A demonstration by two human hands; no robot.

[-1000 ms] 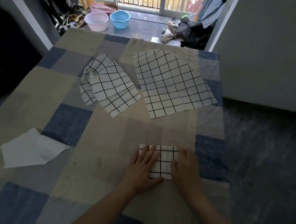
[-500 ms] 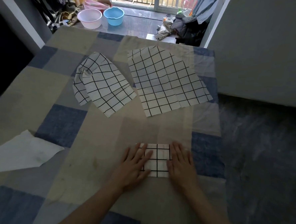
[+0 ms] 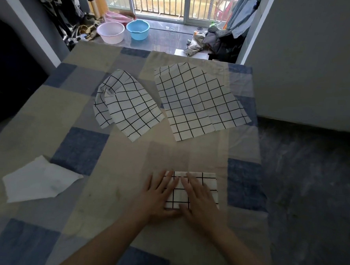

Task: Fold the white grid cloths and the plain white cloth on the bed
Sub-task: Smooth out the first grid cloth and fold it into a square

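A small folded white grid cloth (image 3: 209, 182) lies on the bed (image 3: 48, 108) near its right front edge. My left hand (image 3: 159, 197) rests flat on its left part, fingers spread. My right hand (image 3: 201, 201) lies flat over its middle, fingers pointing up-left. Neither hand grips it. Farther back, a crumpled grid cloth (image 3: 126, 107) lies left of a larger, nearly flat grid cloth (image 3: 196, 101). The plain white cloth (image 3: 40, 180) lies unfolded at the front left.
The bed has a blue, grey and beige patchwork cover. Its right edge drops to a dark floor (image 3: 309, 191). Beyond the far edge stand a pink basin (image 3: 110, 32), a blue basin (image 3: 137, 29) and a pile of clothes (image 3: 216, 40) by a barred balcony door.
My right hand has slid left across the folded cloth, uncovering its right part. My left hand stays on the left side. The camera view has shifted slightly.
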